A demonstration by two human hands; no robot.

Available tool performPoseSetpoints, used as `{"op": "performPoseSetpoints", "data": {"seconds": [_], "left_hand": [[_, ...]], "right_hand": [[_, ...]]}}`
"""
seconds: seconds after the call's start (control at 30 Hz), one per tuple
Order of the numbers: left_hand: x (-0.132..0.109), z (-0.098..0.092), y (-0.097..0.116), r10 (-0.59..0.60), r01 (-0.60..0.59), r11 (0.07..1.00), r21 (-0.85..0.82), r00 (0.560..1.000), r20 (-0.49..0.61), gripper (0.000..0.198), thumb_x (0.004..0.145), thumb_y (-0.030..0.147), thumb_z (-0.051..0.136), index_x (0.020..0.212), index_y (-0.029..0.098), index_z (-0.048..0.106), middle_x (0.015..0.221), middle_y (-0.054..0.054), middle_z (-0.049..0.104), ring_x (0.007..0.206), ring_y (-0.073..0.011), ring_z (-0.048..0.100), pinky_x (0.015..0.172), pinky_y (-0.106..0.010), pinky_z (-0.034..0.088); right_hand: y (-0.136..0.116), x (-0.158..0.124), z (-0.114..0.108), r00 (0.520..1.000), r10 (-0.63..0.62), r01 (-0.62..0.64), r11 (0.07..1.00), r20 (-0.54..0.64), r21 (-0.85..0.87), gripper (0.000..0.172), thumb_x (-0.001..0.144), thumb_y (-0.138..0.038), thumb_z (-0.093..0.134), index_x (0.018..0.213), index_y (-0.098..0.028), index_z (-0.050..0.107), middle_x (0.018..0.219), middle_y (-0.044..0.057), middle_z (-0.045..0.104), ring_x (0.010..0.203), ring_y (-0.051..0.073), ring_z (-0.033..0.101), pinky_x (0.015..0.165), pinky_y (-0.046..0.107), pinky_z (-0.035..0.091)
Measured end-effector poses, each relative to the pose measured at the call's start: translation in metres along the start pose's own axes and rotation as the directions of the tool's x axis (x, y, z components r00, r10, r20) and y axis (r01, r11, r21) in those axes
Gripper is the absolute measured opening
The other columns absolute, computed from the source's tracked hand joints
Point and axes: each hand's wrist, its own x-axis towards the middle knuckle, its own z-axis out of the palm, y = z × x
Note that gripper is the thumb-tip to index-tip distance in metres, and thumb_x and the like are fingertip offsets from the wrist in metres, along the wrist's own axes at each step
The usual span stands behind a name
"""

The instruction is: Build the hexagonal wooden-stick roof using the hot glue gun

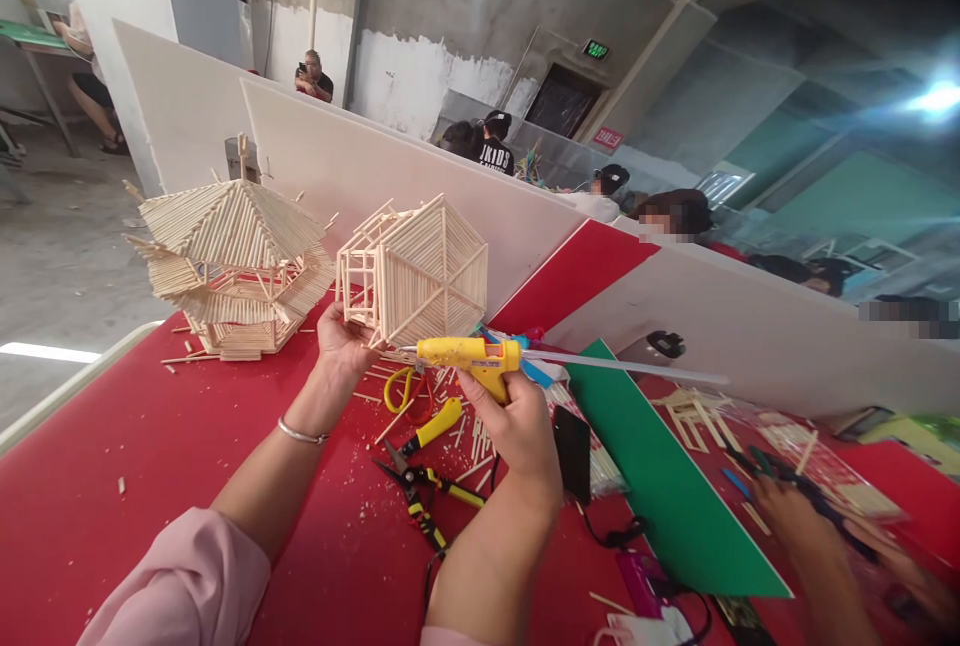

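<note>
My left hand (346,341) grips a small hexagonal model (435,271) made of wooden sticks, raised above the table and tilted so its flat stick-covered face turns toward me. In my right hand (525,431) is a yellow hot glue gun (472,354), a long clear glue stick (630,363) poking out of its back. The gun's nozzle is close to the model's lower edge; whether it touches, I cannot tell. Left of my left hand stands a larger stick pavilion (240,256) with tiered roofs.
Pliers (412,496), a yellow-handled knife (435,428), scissors (405,391) and loose sticks lie on the red table (187,466). A phone (572,454) and a green board (675,486) are at right, beside another person's hands (802,511). White partitions (525,186) run behind.
</note>
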Motion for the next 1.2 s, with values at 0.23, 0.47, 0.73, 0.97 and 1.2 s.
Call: {"op": "performPoseSetpoints", "data": {"seconds": [0.23, 0.47, 0.73, 0.97, 1.2], "left_hand": [[0.001, -0.002, 0.001, -0.004, 0.006, 0.999, -0.051, 0.999, 0.039, 0.016, 0.069, 0.006, 0.050, 0.065, 0.020, 0.043, 0.046, 0.006, 0.045, 0.034, -0.0103, 0.047, 0.039, -0.018, 0.043], [-0.004, 0.001, 0.000, 0.004, -0.004, 0.999, -0.048, 1.000, 0.007, 0.015, 0.067, 0.006, 0.050, 0.065, 0.020, 0.044, 0.047, 0.005, 0.047, 0.034, -0.0108, 0.047, 0.039, -0.019, 0.044], [-0.002, 0.001, -0.002, 0.010, -0.009, 0.999, -0.038, 0.999, 0.032, 0.013, 0.067, 0.007, 0.048, 0.066, 0.020, 0.047, 0.049, 0.003, 0.051, 0.039, -0.0130, 0.053, 0.044, -0.022, 0.049], [0.002, -0.003, -0.003, 0.031, -0.031, 0.999, 0.023, 1.000, 0.001, 0.010, 0.069, 0.010, 0.054, 0.069, 0.019, 0.049, 0.053, 0.003, 0.051, 0.041, -0.0129, 0.053, 0.049, -0.024, 0.051], [0.006, -0.006, -0.003, -0.010, 0.012, 0.999, -0.032, 0.997, 0.073, 0.016, 0.065, 0.008, 0.050, 0.064, 0.021, 0.041, 0.048, 0.004, 0.047, 0.036, -0.0123, 0.049, 0.044, -0.023, 0.048]], "right_hand": [[0.009, -0.001, 0.001, 1.000, 0.019, -0.020, 0.997, 0.008, 0.076, 0.046, 0.095, -0.048, 0.059, 0.134, -0.023, 0.064, 0.101, 0.011, 0.074, 0.096, 0.033, 0.068, 0.081, 0.046, 0.056], [0.013, -0.002, 0.001, 1.000, -0.002, 0.002, 1.000, 0.006, 0.006, 0.051, 0.095, -0.054, 0.057, 0.134, -0.022, 0.064, 0.104, 0.011, 0.074, 0.101, 0.033, 0.068, 0.079, 0.044, 0.055], [0.011, -0.001, 0.002, 1.000, 0.007, -0.006, 0.999, -0.021, 0.052, 0.044, 0.095, -0.053, 0.058, 0.129, -0.025, 0.066, 0.100, 0.009, 0.075, 0.097, 0.031, 0.069, 0.078, 0.045, 0.055], [-0.006, 0.002, 0.004, 0.999, -0.045, 0.045, 0.999, 0.009, 0.013, 0.044, 0.092, -0.050, 0.064, 0.125, -0.022, 0.071, 0.100, 0.012, 0.075, 0.100, 0.033, 0.071, 0.077, 0.044, 0.057], [-0.012, 0.007, 0.007, 0.974, -0.006, 0.043, 0.986, -0.226, 0.162, 0.035, 0.084, -0.057, 0.069, 0.102, -0.028, 0.078, 0.088, 0.013, 0.076, 0.081, 0.030, 0.073, 0.063, 0.039, 0.057]]}}
